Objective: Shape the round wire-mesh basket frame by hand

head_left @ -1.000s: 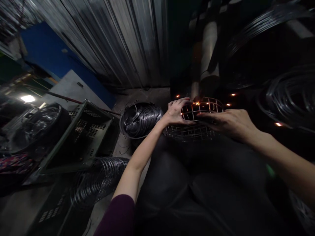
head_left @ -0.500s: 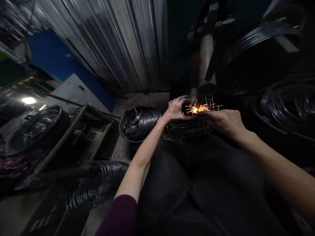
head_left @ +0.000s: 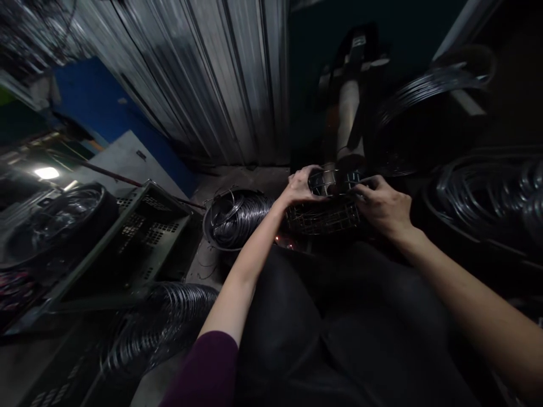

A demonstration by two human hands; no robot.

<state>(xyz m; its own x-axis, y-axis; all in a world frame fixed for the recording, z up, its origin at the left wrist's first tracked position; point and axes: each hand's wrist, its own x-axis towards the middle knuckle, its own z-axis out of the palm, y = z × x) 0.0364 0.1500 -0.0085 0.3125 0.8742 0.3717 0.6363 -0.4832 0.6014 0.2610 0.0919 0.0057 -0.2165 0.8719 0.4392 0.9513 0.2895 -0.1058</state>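
Both hands are closed on a small wire cage (head_left: 324,212), a round basket-like frame of thin rods that sits just past the person's knees, under the dark head of a machine (head_left: 350,121) that looks like a spot welder. The left hand (head_left: 302,185) curls over the cage's upper left rim, fingers wrapped around the top wires; the right hand (head_left: 382,204) pinches the upper right rim, fingertips pressed to the rods. Between the two grips the top ring lies right below the machine's tip. That closeness is the main hazard: fingers this near the tip could be pinched or burned, and a faint red glow (head_left: 285,243) low and left of the left grip suggests hot specks nearby. The thin rods could also slip or twist in bare fingers, since the hold is on the rim only, and a tilted cage would put a joint in the wrong place. To the left of the grip stands a bucket of wire rings (head_left: 237,217), with a plastic crate (head_left: 139,237) beyond it; a dragged forearm could catch the loose rings.
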